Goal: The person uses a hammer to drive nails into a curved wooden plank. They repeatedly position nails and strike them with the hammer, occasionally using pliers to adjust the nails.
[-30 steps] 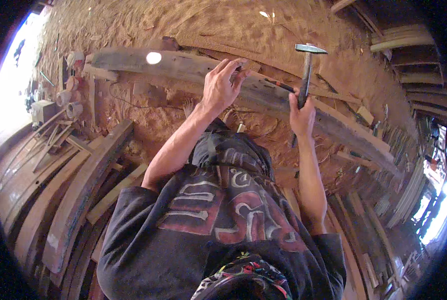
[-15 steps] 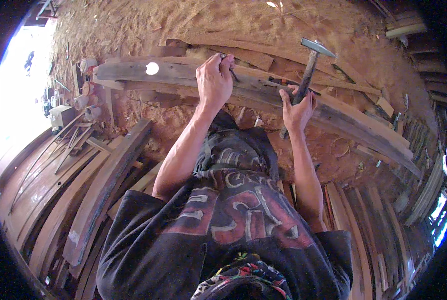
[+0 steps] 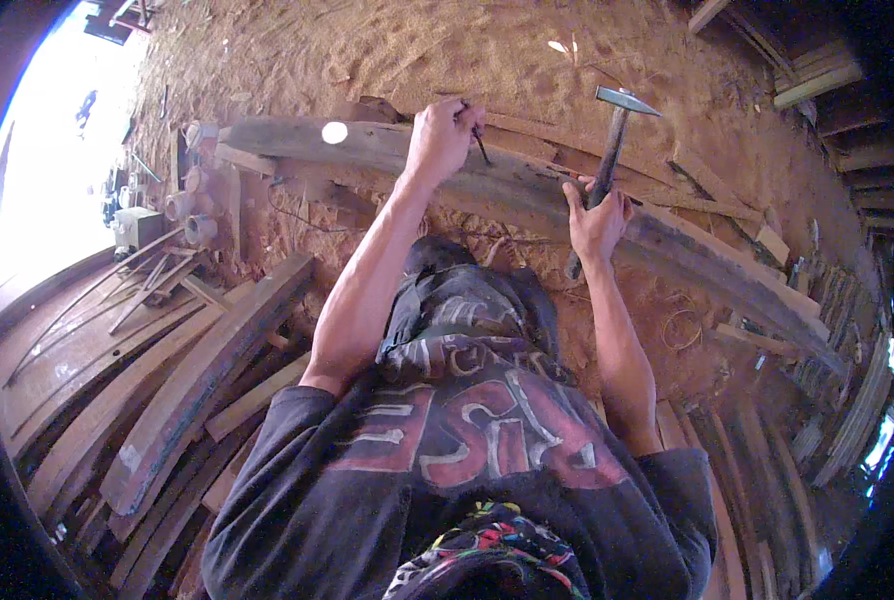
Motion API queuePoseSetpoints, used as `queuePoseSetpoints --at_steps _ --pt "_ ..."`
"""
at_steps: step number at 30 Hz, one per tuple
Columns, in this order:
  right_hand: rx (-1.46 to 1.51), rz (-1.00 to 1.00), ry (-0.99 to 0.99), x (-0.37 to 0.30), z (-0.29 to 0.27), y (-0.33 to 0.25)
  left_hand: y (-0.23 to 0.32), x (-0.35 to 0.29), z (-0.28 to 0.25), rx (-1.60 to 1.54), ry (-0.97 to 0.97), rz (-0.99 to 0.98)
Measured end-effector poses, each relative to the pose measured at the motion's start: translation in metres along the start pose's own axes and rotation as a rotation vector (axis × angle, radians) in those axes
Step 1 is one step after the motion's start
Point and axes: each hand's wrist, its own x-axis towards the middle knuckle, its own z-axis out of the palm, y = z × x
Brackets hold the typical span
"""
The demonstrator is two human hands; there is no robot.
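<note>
A long, weathered wooden beam lies across the view in front of me. Over its middle, my left hand is closed around a thin dark metal rod. The rod's lower end slants down to the beam's upper face; whether it touches the wood I cannot tell. My right hand grips a hammer by its dark handle, over the beam's right part. The hammer's steel head is raised at the far end, apart from the rod. An orange-and-dark object by my right fingers is mostly hidden.
Sandy reddish ground spreads around the beam. Stacked planks lie at the lower left, with more boards at the lower right. Several pale containers and a greenish box stand left. Loose boards lie beyond the beam.
My view has shifted slightly, so the beam and planks sit a little differently. My left hand still holds the rod, tilted a bit more upright; the hammer stays raised in my right hand.
</note>
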Motion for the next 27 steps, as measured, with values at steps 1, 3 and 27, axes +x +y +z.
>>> queuePoseSetpoints --at_steps 1,3,27 --pt "-0.004 0.007 -0.008 0.001 0.002 -0.001 -0.005 -0.007 0.001 -0.099 -0.020 0.015" --pt "-0.004 0.022 -0.024 0.001 0.005 -0.004 -0.009 -0.020 0.005 0.036 0.037 0.296" --pt "0.255 0.135 0.021 -0.004 -0.011 -0.006 -0.002 0.025 0.013 -0.084 -0.391 0.301"
